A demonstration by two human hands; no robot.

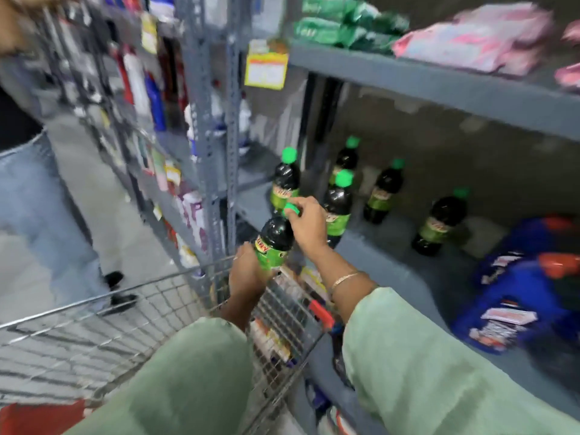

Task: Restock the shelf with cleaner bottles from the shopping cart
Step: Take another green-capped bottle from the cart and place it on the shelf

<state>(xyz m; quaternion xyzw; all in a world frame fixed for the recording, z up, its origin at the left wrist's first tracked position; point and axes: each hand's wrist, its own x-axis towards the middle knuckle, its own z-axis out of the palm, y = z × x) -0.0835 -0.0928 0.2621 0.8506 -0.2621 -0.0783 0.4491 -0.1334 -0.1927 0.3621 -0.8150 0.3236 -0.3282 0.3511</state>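
Both hands hold one dark cleaner bottle (273,238) above the far right corner of the wire shopping cart (131,312), just short of the front edge of the grey metal shelf (386,255). The left hand (246,274) wraps around the bottle's green label from below, fingers closed on its lower body. The right hand (306,222) comes over the top, its fingertips pinched on the green cap (291,210). The bottle tilts slightly, its cap leaning toward the shelf. Both forearms wear pale green sleeves, and a thin gold bracelet (345,279) sits on the right wrist.

On the shelf board stand five matching bottles with green caps. One (285,180) stands at the left front corner beside the perforated upright post (232,127); another (337,211) stands just right of the right hand, near the front edge. Two more (346,160) (383,193) stand toward the back wall, and the fifth (439,224) stands apart to the right, mid-depth. Blue packets (521,296) are heaped at the shelf's right end.

The board above carries green packs (339,23) and pink packs (477,36), with a yellow price tag (266,70) hanging at its left front corner. Inside the cart, along its right wall, lie a few packaged goods, too blurred to name. A second person in jeans (40,202) stands in the aisle at the left.
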